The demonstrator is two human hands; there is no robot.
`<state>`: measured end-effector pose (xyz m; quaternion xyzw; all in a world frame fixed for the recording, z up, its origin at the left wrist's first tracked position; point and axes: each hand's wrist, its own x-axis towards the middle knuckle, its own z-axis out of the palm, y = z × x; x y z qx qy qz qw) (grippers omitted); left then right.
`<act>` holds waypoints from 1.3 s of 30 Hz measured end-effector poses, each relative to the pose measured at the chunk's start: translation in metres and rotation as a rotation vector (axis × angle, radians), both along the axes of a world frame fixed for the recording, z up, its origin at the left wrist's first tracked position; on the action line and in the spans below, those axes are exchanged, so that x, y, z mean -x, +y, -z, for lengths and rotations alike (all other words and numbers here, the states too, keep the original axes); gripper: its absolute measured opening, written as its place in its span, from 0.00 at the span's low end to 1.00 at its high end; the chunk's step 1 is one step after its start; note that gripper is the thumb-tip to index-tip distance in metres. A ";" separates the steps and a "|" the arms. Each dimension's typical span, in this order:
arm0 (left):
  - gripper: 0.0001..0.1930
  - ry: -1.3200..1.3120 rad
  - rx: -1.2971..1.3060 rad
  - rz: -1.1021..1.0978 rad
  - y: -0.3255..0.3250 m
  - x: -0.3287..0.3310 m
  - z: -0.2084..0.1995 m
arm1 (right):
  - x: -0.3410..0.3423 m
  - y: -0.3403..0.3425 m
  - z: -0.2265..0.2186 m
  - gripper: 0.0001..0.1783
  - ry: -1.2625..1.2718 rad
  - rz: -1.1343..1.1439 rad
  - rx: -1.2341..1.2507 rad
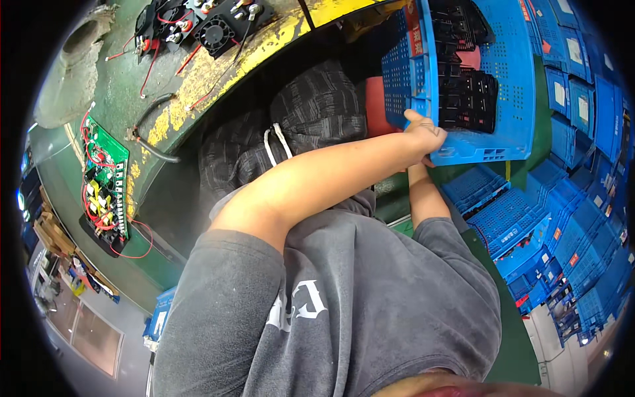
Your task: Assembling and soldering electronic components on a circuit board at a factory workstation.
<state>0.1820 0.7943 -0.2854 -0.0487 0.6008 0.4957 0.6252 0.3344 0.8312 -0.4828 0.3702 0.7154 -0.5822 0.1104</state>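
At the upper right is a blue plastic crate (489, 142) with perforated walls. Rows of black plastic parts (468, 99) fill part of it, with a patch of red among them. Reaching across my body, my left hand (425, 134) is closed on the crate's near corner, its thumb over the rim. Just below that, my right hand (418, 170) is close to the crate's underside. Its fingers are mostly hidden behind the left wrist and the crate, so their grip does not show.
A worn green and yellow workbench (198, 79) curves along the upper left, holding black fans (217, 38) with wires and a green circuit board (109, 172). A red stool-like surface (377, 106) shows beside my legs. Stacked blue crates (509, 221) line the right.
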 end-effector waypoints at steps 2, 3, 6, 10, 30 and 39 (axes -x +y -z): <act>0.25 -0.053 0.086 0.033 0.025 -0.027 -0.014 | 0.030 0.005 0.008 0.43 -0.056 0.135 -0.105; 0.23 0.032 0.010 0.238 0.019 -0.022 -0.008 | 0.025 0.005 0.007 0.43 -0.067 0.164 -0.108; 0.22 -0.043 0.232 -0.018 -0.014 -0.031 0.045 | -0.044 -0.017 -0.030 0.43 -0.055 0.172 -0.025; 0.29 -0.116 0.220 -0.078 0.003 -0.026 0.009 | -0.055 -0.029 -0.054 0.43 -0.113 0.338 -0.055; 0.57 0.173 0.215 0.224 -0.033 0.021 -0.062 | -0.015 -0.035 -0.063 0.42 -0.157 0.792 -0.099; 0.59 -0.028 0.072 0.228 -0.038 0.035 -0.075 | -0.089 -0.040 -0.096 0.41 -0.134 1.084 -0.140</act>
